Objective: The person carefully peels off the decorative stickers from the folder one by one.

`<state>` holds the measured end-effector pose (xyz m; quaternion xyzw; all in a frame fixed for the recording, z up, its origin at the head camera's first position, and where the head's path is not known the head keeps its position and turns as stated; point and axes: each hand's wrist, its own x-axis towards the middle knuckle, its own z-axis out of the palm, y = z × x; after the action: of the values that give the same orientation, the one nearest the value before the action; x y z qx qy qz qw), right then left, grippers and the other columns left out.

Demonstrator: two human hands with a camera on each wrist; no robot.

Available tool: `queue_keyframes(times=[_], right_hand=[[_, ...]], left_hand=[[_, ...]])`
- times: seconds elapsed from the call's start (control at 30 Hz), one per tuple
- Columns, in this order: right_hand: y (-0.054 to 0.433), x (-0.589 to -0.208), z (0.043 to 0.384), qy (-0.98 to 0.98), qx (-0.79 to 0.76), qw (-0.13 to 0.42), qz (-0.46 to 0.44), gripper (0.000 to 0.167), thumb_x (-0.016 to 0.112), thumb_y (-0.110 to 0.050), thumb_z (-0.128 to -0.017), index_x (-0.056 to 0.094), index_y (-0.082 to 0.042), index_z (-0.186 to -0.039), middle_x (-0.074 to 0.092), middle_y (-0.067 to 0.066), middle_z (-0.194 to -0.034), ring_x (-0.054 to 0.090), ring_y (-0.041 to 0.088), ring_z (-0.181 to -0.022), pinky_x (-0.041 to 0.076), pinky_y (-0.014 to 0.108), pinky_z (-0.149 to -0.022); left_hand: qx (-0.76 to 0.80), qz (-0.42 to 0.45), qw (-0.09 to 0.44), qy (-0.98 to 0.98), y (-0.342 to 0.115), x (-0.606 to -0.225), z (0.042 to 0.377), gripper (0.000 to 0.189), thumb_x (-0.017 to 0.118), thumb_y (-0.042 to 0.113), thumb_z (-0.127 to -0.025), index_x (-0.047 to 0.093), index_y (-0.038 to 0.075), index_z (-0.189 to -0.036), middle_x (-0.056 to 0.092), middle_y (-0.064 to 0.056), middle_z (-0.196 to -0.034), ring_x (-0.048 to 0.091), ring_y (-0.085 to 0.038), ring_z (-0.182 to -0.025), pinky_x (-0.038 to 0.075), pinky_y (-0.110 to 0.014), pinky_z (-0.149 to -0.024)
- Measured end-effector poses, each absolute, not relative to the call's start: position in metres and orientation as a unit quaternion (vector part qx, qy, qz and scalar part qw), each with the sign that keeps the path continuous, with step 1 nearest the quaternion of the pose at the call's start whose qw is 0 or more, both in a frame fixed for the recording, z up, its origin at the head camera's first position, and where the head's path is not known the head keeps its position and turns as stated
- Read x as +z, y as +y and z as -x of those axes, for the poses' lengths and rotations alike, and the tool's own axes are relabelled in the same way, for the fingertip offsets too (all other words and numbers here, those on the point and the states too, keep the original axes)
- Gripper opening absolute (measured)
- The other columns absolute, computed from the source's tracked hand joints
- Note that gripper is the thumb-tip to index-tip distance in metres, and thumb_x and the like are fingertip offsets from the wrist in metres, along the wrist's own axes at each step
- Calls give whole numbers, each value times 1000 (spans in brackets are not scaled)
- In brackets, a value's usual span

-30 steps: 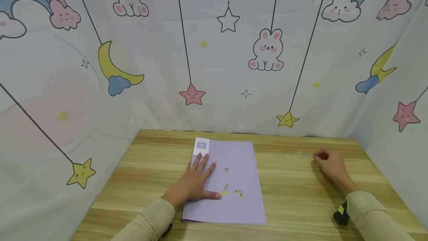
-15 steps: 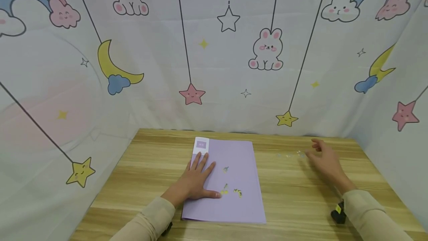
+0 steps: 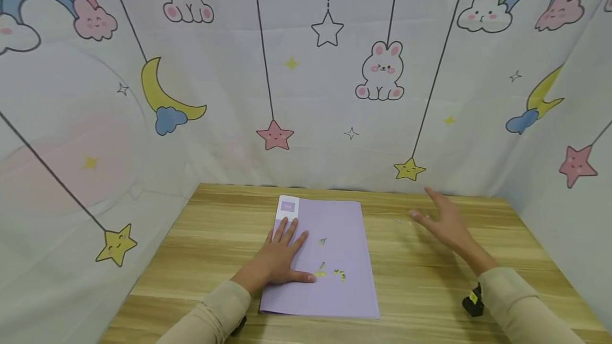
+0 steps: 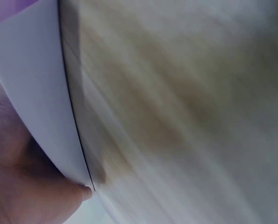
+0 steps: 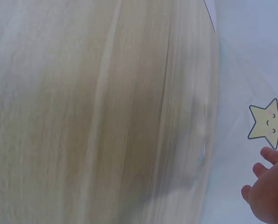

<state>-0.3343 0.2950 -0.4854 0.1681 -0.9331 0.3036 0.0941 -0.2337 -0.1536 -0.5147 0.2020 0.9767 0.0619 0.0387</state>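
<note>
My left hand (image 3: 279, 260) lies spread on a purple folder (image 3: 341, 296), palm down, thumb out to the right. In the left wrist view the folder's edge (image 4: 41, 88) shows beside the hand (image 4: 31, 186). Small stickers are on the cover: a bluish one (image 3: 322, 241), a yellow one (image 3: 320, 274) and a yellow-and-dark curved one (image 3: 340, 274). To the right, my right hand (image 3: 449, 224) hovers over the table with thumb and fingers extended and apart. Tiny pale pieces (image 3: 398, 221) lie just left of its thumb; others are hidden by the hand.
The wood-grain table (image 3: 401, 285) reaches back to a white cloth backdrop (image 3: 325, 163) printed with stars, rabbits and clouds. Cloth also hangs at both sides. A black wrist device (image 3: 473, 301) sits under the right sleeve (image 3: 511, 296).
My right hand has shifted left across the small pieces, and its fingers went from bunched together to extended. My left hand and the folder have stayed put.
</note>
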Motion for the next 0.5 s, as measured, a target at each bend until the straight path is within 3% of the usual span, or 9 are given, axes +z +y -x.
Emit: queue_keyframes(times=[0.5], right_hand=[[279, -488, 330, -935, 283, 93, -194, 96, 69, -53, -99, 22, -8, -169, 22, 29, -171, 16, 57, -155, 13, 81, -115]], left_hand=[[59, -203, 41, 977, -153, -510, 233, 113, 64, 84, -85, 33, 14, -168, 13, -23, -175, 5, -49, -160, 18, -69, -124]])
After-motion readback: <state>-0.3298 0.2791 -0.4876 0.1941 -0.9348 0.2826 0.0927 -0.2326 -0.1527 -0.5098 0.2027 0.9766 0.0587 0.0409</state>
